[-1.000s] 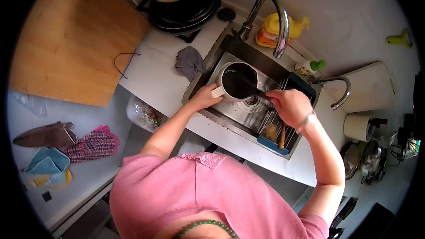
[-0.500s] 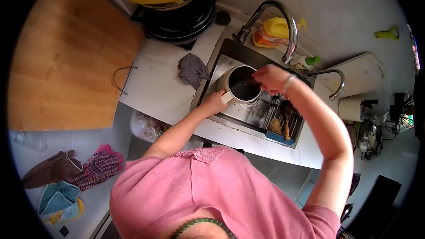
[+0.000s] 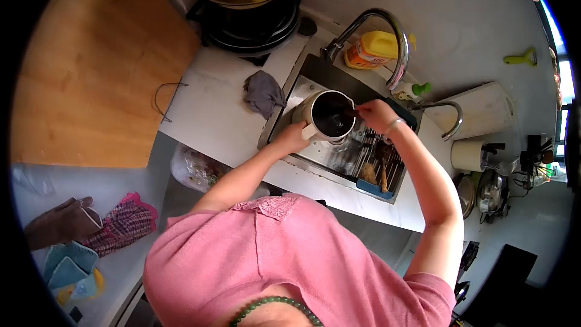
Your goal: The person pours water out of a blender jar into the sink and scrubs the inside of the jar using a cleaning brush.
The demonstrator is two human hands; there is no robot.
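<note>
My left hand (image 3: 290, 138) is closed round the short pale handle of a cream-coloured pot (image 3: 307, 113). The pot is tilted over the steel sink (image 3: 312, 157), and its dark inside, with a few bright glints, faces up. At the pot's right rim, my right hand (image 3: 376, 115) pinches a dark slim object (image 3: 351, 112) that reaches into the opening. Its far end is lost against the dark inside, so I cannot tell its kind. A silvery bracelet is on the right wrist.
Left of the sink lies a grey cloth (image 3: 264, 94). A tall faucet (image 3: 403, 39) arches over the sink, with a yellow-and-orange bottle (image 3: 373, 50) behind. A rack (image 3: 367, 160) holds brushes (image 3: 384, 178). A large wooden board (image 3: 109, 72) stands left, near the stove (image 3: 251, 33).
My right hand has shifted slightly right and down at the pot's rim, and the dark object shows more clearly. My left hand keeps its hold on the handle. The whole view has shifted slightly.
</note>
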